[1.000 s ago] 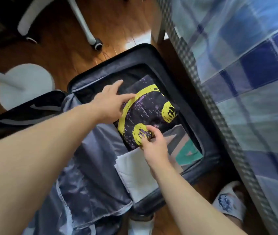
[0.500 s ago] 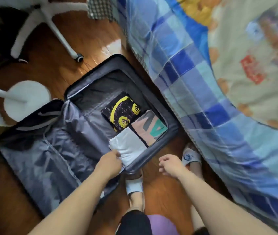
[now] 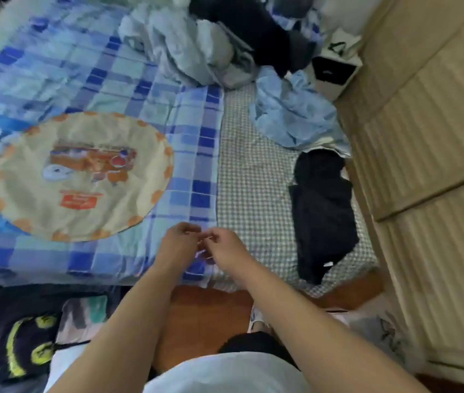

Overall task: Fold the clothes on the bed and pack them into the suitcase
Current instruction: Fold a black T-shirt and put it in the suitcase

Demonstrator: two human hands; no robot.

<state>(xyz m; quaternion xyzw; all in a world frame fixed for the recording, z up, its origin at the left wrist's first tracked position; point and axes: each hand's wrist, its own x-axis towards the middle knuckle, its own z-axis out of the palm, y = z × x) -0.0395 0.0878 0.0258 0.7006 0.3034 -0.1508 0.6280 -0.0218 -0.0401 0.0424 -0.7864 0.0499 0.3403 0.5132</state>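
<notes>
Now, at this moment:
Left hand (image 3: pixel 179 241): over the near edge of the bed (image 3: pixel 256 177), fingers curled loosely, gripping nothing visible; blurred.
Right hand (image 3: pixel 225 248): just beside the left hand, fingertips almost meeting it, fingers loosely curled, nothing visibly pinched; exact contact cannot be told.
Bed: checked sheet bare on the right part, blue plaid quilt (image 3: pixel 106 89) spread across the left part with a round cartoon print.
Black garment (image 3: pixel 322 211): flat and lengthwise near the right edge of the bed, reaching the near edge, unfolded.
Light blue garment (image 3: pixel 290 117): crumpled beyond the black garment, toward the right edge.
Heap of clothes (image 3: pixel 196 49): pale blue-grey and black pieces piled at the far edge of the bed.
Suitcase (image 3: pixel 4 313): on the floor at the lower left, below the near edge of the bed, open.
Black and yellow shirt (image 3: pixel 26 347): folded inside the suitcase.
Patterned shirt (image 3: pixel 83 316): pink, grey and teal, folded just beside the black and yellow shirt inside the suitcase.
Floor (image 3: pixel 208 316): reddish wood, between suitcase and bed.
</notes>
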